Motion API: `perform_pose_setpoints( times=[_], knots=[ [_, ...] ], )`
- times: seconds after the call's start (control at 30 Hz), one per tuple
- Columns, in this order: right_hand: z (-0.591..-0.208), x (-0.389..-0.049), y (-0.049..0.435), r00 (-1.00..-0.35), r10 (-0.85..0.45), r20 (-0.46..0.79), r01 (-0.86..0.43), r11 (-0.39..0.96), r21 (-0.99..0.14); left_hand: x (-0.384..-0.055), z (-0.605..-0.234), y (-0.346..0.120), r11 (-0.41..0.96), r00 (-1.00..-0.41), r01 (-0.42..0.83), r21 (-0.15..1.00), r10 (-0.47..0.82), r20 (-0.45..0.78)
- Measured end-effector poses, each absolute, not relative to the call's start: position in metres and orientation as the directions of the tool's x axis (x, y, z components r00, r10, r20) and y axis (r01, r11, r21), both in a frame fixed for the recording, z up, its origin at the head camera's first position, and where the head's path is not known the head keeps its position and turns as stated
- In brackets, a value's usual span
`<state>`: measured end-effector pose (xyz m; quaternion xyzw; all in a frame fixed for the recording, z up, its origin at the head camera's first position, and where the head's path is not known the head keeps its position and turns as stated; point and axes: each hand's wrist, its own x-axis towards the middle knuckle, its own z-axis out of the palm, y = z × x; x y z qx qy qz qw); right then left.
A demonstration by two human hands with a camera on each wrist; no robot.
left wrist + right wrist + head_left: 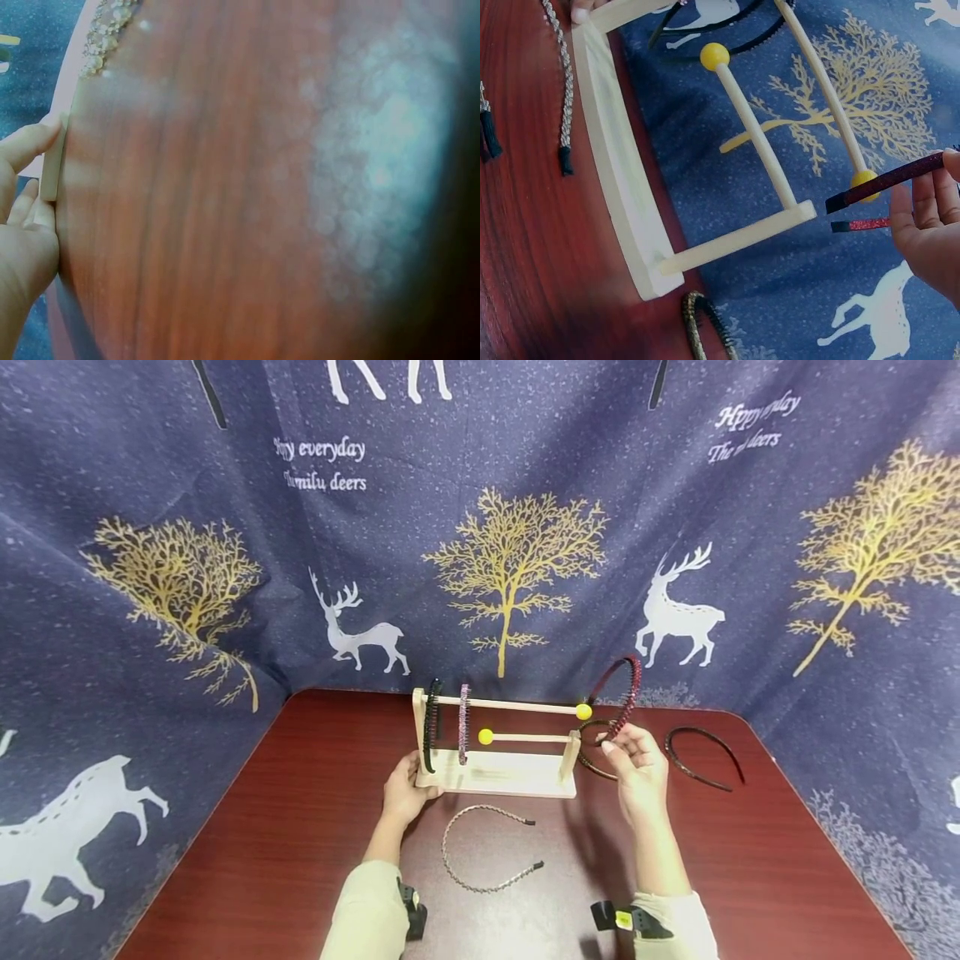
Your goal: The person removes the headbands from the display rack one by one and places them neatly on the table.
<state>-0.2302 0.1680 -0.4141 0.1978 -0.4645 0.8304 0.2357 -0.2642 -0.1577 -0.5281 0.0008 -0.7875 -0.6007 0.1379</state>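
My left hand point(405, 789) grips the left end of the wooden rack's base point(498, 772), thumb in front. In my right hand point(641, 768) a dark red headband point(633, 693) is pinched, raised beside the yellow ball tip point(583, 712) of the upper rod point(517, 703). Its black-capped ends point(836, 204) point toward the rack in the right wrist view. A black headband point(432, 727) and a pink-purple headband point(463, 722) hang on the upper rod toward its left end. The lower rod point(528, 738) ends in another yellow ball point(486, 737) and bears no headband.
A silvery braided headband point(446, 852) lies on the table in front of the rack. Behind my right hand lies a brownish-gold headband point(592, 766), and a dark headband point(701, 731) rests farther right. A patterned blue cloth point(502, 527) hangs behind the red-brown table point(300, 860).
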Motion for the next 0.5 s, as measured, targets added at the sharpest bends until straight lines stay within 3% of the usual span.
perform_pose_setpoints(
  times=[0.23,0.5],
  knots=[
    [-0.418,-0.219,0.175,-0.818,0.233,0.525,-0.571,-0.441,-0.693,-0.269,-0.528,-0.158,0.275,-0.976,0.068,0.959,-0.182,0.121],
    [-0.427,-0.199,0.181,-0.836,0.226,0.501,-0.547,-0.420,-0.724,-0.268,-0.528,-0.157,0.285,-0.975,0.078,0.955,-0.176,0.132]
  ],
)
